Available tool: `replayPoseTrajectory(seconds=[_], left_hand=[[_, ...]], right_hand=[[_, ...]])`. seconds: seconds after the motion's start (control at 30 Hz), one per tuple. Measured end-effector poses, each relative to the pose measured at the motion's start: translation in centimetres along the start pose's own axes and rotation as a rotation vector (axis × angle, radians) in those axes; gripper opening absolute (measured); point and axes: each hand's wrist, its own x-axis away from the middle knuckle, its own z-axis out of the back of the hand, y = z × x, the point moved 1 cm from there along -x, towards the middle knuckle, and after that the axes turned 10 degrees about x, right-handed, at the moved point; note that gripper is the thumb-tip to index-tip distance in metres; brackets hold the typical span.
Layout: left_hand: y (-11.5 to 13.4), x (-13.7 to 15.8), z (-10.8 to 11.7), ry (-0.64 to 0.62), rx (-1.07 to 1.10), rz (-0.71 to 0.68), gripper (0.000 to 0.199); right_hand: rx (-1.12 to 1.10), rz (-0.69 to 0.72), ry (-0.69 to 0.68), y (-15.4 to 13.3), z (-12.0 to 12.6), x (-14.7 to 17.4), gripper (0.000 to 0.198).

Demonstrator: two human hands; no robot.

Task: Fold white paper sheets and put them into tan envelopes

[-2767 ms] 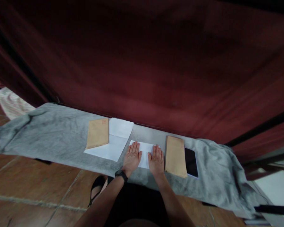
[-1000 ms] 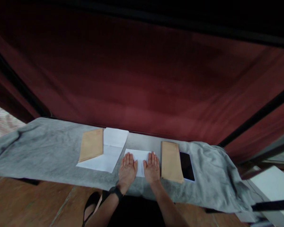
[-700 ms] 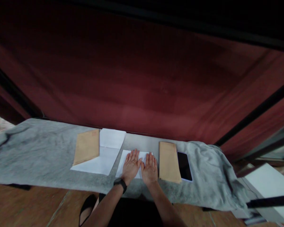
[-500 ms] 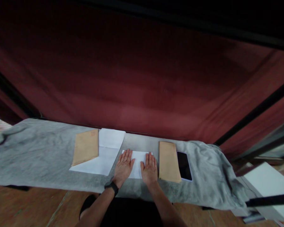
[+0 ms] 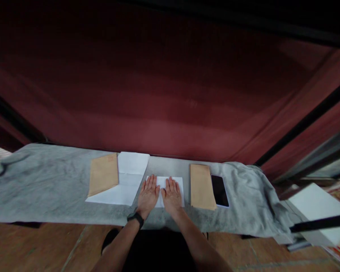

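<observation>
A small folded sheet of white paper (image 5: 160, 203) lies on the grey cloth in front of me, partly covered by both palms. My left hand (image 5: 148, 193) rests flat on its left part, fingers stretched out and pointing away from me. Flat on the paper's middle and right part lies my right hand (image 5: 171, 195), its fingers also extended. Left of my hands are larger white sheets (image 5: 130, 183) with a crease across them, and a brown envelope (image 5: 103, 174) overlaps their left side. To the right is a stack of brown envelopes (image 5: 201, 187).
A dark-screened phone (image 5: 220, 191) lies beside the right envelopes. The grey cloth (image 5: 53, 181) covers a long, narrow surface, rumpled at its right end. Behind it rises a dark red panel (image 5: 158, 113). A white box (image 5: 319, 211) stands at the lower right.
My right hand has slid left across the paper, closer to my left hand, uncovering the paper's right edge. The left hand stays about where it was. The view has shifted slightly.
</observation>
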Motion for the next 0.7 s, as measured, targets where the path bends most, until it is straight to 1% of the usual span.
replayPoseTrajectory(seconds=[0.17,0.27,0.37,0.43,0.53,0.57,0.63,0.7], left_hand=[[0.0,-0.1,0.0,0.034,0.053,0.019,0.058],[0.1,0.3,0.2,0.051,0.066,0.052,0.059],[0.7,1.5,0.7,0.067,0.065,0.047,0.058],[1.3,2.6,1.0,0.043,0.078,-0.028,0.057],[2.4,4.3,1.6,-0.092,0.114,-0.232,0.053],[2.6,4.7,1.8,-0.135,0.12,-0.277,0.052],[2.7,5.3,2.3,-0.186,0.12,-0.312,0.052],[2.5,5.6,2.8,-0.205,0.117,-0.32,0.054]], right_hand=[[0.035,-0.074,0.071,2.0,0.2,1.3,0.061],[0.043,-0.065,0.077,2.6,0.5,2.0,0.061],[0.033,-0.06,0.058,2.8,0.7,2.2,0.062],[0.028,-0.061,0.035,2.8,0.7,2.2,0.064],[0.02,-0.056,-0.002,2.8,0.8,2.3,0.066],[0.015,-0.057,-0.013,2.8,0.8,2.3,0.066],[0.0,-0.059,-0.031,2.9,0.9,2.3,0.067],[-0.015,-0.063,-0.037,2.9,1.0,2.3,0.067]])
